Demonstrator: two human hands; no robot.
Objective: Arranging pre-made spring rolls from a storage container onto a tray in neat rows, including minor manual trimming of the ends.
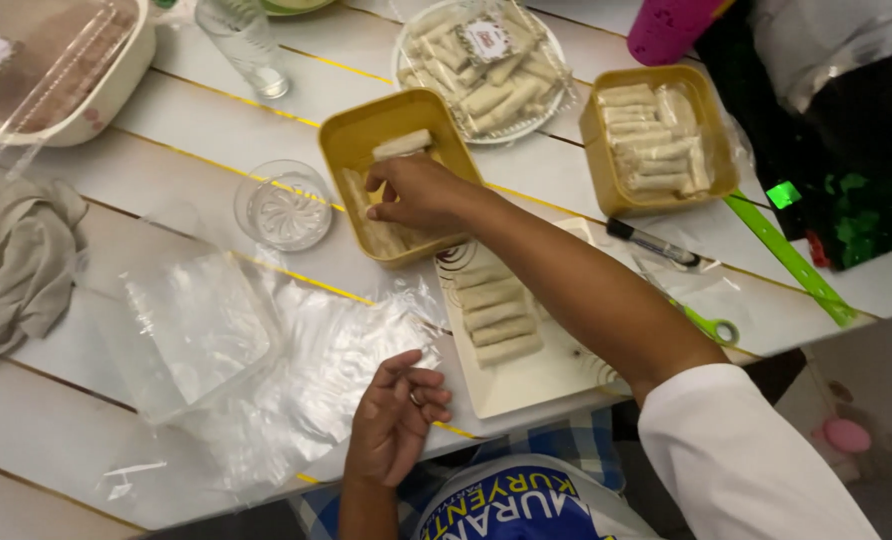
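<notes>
Right hand (418, 192) pinched pale rolls in yellow square plastic tray (346, 135); wrapped, white-labelled round plate (546, 45) at one o'clock; left hand (396, 415) loosely curled on clear plastic sheets (266, 360).

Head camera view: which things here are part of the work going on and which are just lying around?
In use: right hand, open yellow tray, pale rolls on white plate, left hand, clear plastic bags.

Lying about: grey cloth, marker, green ruler, glass dish.

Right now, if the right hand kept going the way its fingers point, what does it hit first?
Probably the pale rolls lying in the yellow rectangular tray: the right hand points left over them, fingers almost touching. Beyond the tray's rim stands a small clear glass bowl. Depth is uncertain.
</notes>
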